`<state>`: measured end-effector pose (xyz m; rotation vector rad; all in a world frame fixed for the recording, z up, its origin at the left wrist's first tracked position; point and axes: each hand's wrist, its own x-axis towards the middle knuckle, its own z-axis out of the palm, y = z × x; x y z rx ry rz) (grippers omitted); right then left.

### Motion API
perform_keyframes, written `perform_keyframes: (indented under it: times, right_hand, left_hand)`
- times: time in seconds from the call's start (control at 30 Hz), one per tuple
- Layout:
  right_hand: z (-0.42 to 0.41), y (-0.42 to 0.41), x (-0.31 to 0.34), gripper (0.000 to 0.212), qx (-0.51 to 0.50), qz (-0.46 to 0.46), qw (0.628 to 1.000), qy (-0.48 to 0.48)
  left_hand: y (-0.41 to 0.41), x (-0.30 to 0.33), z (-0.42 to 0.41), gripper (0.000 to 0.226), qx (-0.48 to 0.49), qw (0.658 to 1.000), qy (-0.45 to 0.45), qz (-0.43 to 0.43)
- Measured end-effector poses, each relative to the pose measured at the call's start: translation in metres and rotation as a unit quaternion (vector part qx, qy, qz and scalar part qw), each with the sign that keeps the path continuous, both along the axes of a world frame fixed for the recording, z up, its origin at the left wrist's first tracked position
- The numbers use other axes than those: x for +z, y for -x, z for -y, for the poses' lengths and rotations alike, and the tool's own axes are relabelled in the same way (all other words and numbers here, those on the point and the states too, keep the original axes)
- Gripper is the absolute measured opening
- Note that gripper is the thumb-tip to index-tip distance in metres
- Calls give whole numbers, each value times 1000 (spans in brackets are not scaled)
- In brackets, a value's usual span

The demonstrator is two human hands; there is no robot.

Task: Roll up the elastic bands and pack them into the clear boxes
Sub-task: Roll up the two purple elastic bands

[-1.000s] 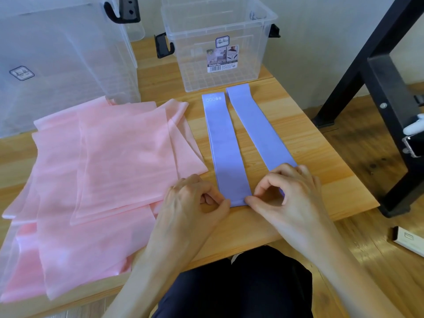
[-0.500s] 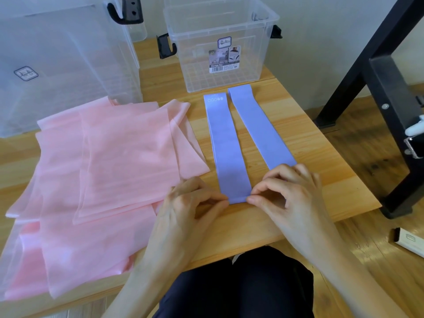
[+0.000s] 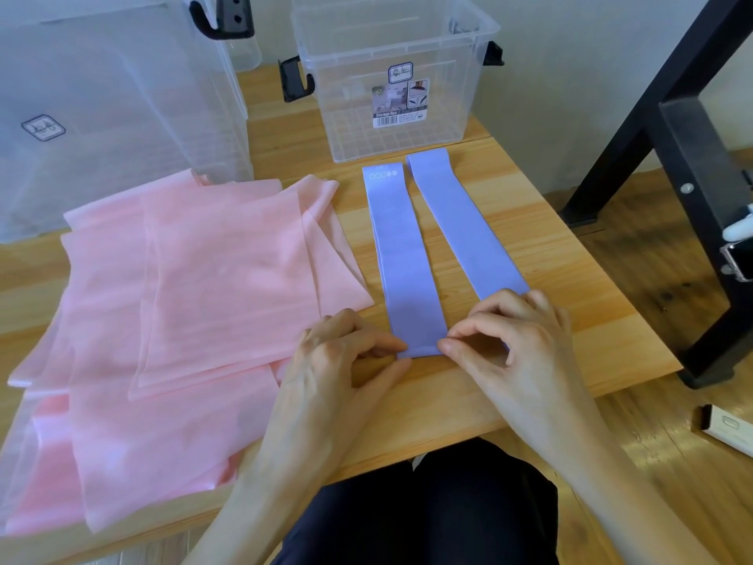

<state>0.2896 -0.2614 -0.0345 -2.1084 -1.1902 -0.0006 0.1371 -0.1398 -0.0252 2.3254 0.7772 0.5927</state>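
- A heap of thin pink foam sheets (image 3: 195, 303) overlaps on the left of the wooden desk (image 3: 570, 316).
- A black metal frame (image 3: 688, 165) stands on the wood floor (image 3: 660, 475), right of the desk.

Two lavender-purple elastic bands (image 3: 411, 258) lie on a light wooden table (image 3: 570, 279) showing grain. Left of the bands, translucent pink sheets (image 3: 195, 287). Behind them, a clear box (image 3: 391, 87) (black handles, grid-patterned base).
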Motion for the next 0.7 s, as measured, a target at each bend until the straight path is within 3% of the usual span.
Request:
perform_keyframes:
  times: [0.4, 0.6, 0.7]
  right_hand:
    - [1, 0, 0, 27, 23, 13, 1000, 4]
    - [-5, 3, 4, 13, -6, 0, 999, 53]
    - [-5, 4, 5, 14, -7, -11, 1000, 27]
  left_hand:
    - [2, 7, -1, 7, -1, 998, 57, -13]
    - [1, 10, -6, 18, 8, 999, 53, 9]
    - [-1, 12, -6, 19, 12, 999, 53, 2]
